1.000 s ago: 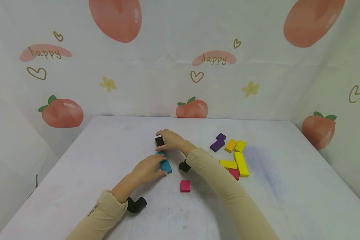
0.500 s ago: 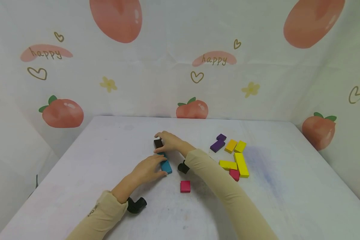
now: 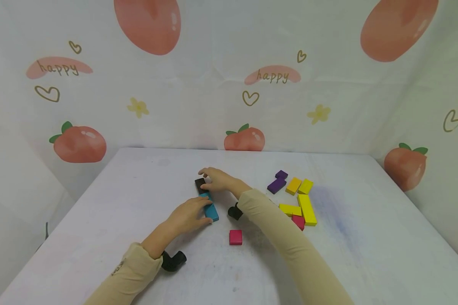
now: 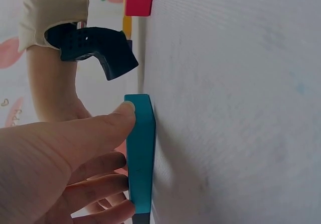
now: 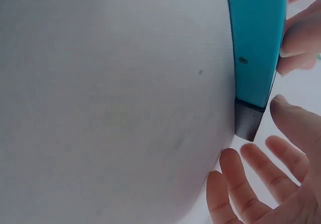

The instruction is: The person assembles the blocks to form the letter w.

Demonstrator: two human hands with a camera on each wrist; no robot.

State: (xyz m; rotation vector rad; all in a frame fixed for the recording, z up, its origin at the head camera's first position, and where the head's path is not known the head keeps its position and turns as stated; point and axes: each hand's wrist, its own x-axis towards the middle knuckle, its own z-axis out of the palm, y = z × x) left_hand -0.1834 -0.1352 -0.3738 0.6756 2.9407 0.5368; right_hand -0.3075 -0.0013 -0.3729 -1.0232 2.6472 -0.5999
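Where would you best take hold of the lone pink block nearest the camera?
Pinch the pink block across its two long side faces, coming straight down from above. It lies flat on the table, apart from other pieces, so its sides look free for fingers.

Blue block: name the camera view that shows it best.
The right wrist view shows the blue block best: its long face fills the frame, end against the dark block. The left wrist view shows it edge-on under the left hand. The head view shows it small, partly covered by fingers.
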